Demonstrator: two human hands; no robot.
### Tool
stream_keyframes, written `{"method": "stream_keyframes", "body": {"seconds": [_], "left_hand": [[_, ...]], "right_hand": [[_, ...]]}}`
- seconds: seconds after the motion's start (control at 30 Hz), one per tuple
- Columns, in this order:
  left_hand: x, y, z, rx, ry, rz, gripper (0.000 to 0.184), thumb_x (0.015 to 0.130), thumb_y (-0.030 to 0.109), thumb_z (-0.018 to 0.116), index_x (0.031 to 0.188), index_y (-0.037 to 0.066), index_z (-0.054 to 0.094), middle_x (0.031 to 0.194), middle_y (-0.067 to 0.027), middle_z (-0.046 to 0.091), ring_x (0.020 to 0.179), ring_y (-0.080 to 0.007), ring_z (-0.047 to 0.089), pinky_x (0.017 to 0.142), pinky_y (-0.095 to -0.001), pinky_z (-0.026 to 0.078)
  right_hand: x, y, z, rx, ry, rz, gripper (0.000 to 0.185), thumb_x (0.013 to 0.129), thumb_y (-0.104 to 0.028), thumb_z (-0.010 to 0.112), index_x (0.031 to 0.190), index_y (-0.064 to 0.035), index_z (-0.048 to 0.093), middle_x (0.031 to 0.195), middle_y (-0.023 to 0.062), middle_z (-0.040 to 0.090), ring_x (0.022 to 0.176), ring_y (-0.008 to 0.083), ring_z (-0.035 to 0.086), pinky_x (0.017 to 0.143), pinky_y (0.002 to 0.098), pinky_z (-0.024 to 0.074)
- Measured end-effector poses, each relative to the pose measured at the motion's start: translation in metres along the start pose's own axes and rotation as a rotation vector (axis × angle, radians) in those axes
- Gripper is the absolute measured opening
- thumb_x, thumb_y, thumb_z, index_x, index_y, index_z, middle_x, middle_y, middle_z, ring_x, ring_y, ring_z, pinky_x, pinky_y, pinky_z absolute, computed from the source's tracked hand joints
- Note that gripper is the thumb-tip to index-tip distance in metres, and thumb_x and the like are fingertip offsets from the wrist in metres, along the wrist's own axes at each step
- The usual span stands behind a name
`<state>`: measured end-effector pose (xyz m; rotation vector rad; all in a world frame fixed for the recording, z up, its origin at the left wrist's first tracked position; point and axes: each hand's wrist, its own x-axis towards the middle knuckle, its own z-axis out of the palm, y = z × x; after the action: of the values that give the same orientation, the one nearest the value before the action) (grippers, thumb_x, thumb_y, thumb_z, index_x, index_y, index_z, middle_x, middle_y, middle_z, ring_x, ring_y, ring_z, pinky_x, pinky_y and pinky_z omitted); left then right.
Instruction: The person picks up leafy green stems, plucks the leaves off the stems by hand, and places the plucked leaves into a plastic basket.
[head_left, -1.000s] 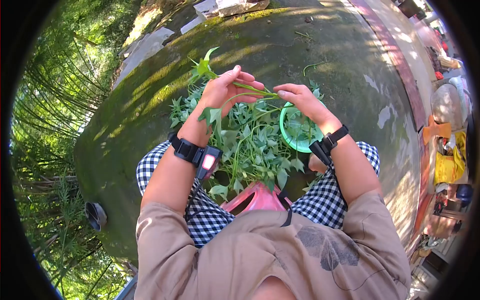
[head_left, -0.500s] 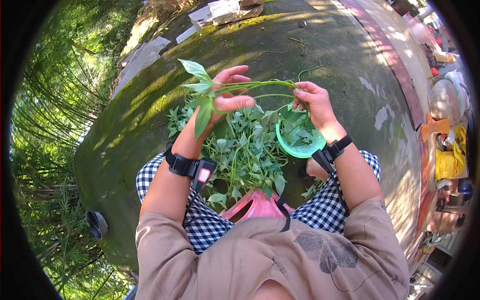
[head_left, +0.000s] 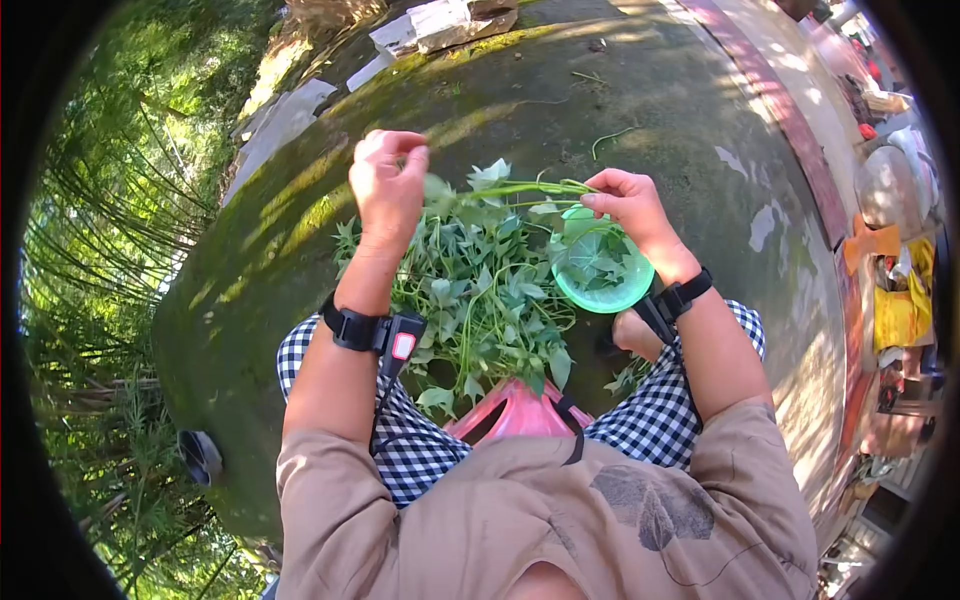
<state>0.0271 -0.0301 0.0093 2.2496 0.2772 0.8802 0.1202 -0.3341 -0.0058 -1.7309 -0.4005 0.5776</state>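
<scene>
My right hand point(head_left: 630, 208) pinches the cut ends of a few leafy green stems point(head_left: 530, 187), which stretch left over the pile, their leaves at the far end. My left hand point(head_left: 388, 185) is raised to the left of those leaves, fingers curled in and thumb against them; whether anything is between them I cannot make out. A blurred leaf hangs just right of it. Beneath both hands lies a big heap of leafy vines point(head_left: 490, 290) on the ground. Below my right hand, a light green plastic basket point(head_left: 602, 300) holds some picked leaves.
A pink plastic stool point(head_left: 515, 412) stands between my knees, against the heap. One loose stem point(head_left: 607, 140) lies on the mossy concrete ground point(head_left: 690, 190). Stone slabs point(head_left: 440, 25) line the far edge. A dark pot-like container point(head_left: 200, 457) sits at left, household items at right.
My left hand has moved left and away from the stems, its open fingers now curled. The stems in my right hand have swung lower, with their leaves now nearer the heap.
</scene>
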Motion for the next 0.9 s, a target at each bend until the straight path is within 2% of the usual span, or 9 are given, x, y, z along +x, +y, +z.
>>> {"method": "stream_keyframes", "body": {"seconds": [0.13,0.17,0.27,0.3,0.4,0.5,0.63,0.8,0.9], "left_hand": [[-0.025,0.020,0.026,-0.131,-0.377,0.174,0.008,0.074,0.004,0.068,0.082,0.003,0.068,0.081,-0.0095,0.062,0.082,-0.0260,0.058,0.075,-0.0365,0.048],[-0.030,0.023,0.032,-0.143,-0.496,0.206,0.007,0.077,0.006,0.069,0.083,0.002,0.068,0.079,-0.0066,0.063,0.079,-0.0194,0.060,0.073,-0.0336,0.049],[-0.049,0.034,0.041,-0.537,-0.891,-0.275,0.010,0.082,0.009,0.068,0.088,0.001,0.069,0.078,-0.0023,0.065,0.078,-0.0117,0.060,0.071,-0.0294,0.048],[-0.048,0.039,0.038,-0.494,-0.980,-0.281,0.014,0.085,0.011,0.066,0.093,-0.001,0.069,0.079,-0.0005,0.066,0.076,-0.0072,0.058,0.069,-0.0259,0.048],[-0.047,0.033,0.038,-0.502,-1.085,-0.423,0.016,0.084,0.010,0.065,0.095,-0.001,0.070,0.079,-0.0021,0.067,0.074,-0.0083,0.059,0.069,-0.0255,0.048],[-0.052,0.034,0.037,-0.672,-1.081,-0.620,0.018,0.083,0.012,0.065,0.092,-0.001,0.072,0.076,-0.0052,0.067,0.067,-0.0105,0.061,0.064,-0.0252,0.051],[-0.061,0.026,0.038,-0.936,-1.036,-0.881,0.019,0.084,0.015,0.065,0.092,-0.001,0.072,0.073,-0.0054,0.066,0.063,-0.0127,0.062,0.060,-0.0253,0.052],[-0.067,0.030,0.040,-0.866,-1.104,-0.794,0.018,0.085,0.013,0.067,0.094,-0.003,0.071,0.074,-0.0065,0.067,0.061,-0.0127,0.062,0.057,-0.0258,0.052],[-0.073,0.035,0.044,-0.825,-1.085,-0.735,0.016,0.084,0.011,0.068,0.091,-0.003,0.070,0.071,-0.0050,0.065,0.057,-0.0104,0.058,0.053,-0.0238,0.048]], "right_hand": [[0.000,0.006,0.014,-0.314,-0.183,-0.296,0.017,0.079,-0.012,0.072,0.091,-0.0004,0.068,0.076,0.0008,0.058,0.070,0.0114,0.057,0.065,0.0260,0.0447],[-0.003,0.002,0.019,-0.360,-0.214,-0.315,0.017,0.077,-0.012,0.072,0.089,-0.0013,0.068,0.079,0.0049,0.056,0.071,0.0172,0.059,0.065,0.0299,0.0457],[-0.009,-0.008,0.033,-0.482,-0.232,-0.409,0.015,0.075,-0.013,0.072,0.085,-0.0029,0.068,0.080,0.0074,0.058,0.072,0.0232,0.060,0.064,0.0332,0.0462],[-0.008,-0.005,0.036,-0.520,-0.230,-0.456,0.015,0.073,-0.014,0.073,0.084,-0.0045,0.067,0.080,0.0085,0.058,0.073,0.0273,0.059,0.065,0.0355,0.0464],[-0.005,-0.001,0.036,-0.562,-0.256,-0.503,0.016,0.075,-0.011,0.073,0.086,-0.0015,0.067,0.076,0.0076,0.056,0.071,0.0212,0.058,0.063,0.0314,0.0450],[-0.006,-0.007,0.033,-0.351,-0.323,-0.288,0.014,0.078,-0.011,0.072,0.086,-0.0009,0.066,0.075,0.0046,0.058,0.072,0.0156,0.058,0.064,0.0296,0.0450],[-0.006,-0.002,0.035,-0.180,-0.251,-0.212,0.015,0.081,-0.015,0.071,0.084,-0.0008,0.066,0.072,0.0072,0.065,0.068,0.0136,0.062,0.064,0.0292,0.0478],[-0.003,0.009,0.036,-0.240,-0.159,-0.222,0.016,0.080,-0.015,0.071,0.085,-0.0013,0.066,0.071,0.0085,0.066,0.066,0.0154,0.062,0.062,0.0300,0.0477],[-0.006,0.014,0.046,-0.320,-0.203,-0.216,0.013,0.084,-0.011,0.068,0.090,0.0000,0.064,0.070,0.0011,0.060,0.065,0.0085,0.054,0.059,0.0264,0.0433]]}}
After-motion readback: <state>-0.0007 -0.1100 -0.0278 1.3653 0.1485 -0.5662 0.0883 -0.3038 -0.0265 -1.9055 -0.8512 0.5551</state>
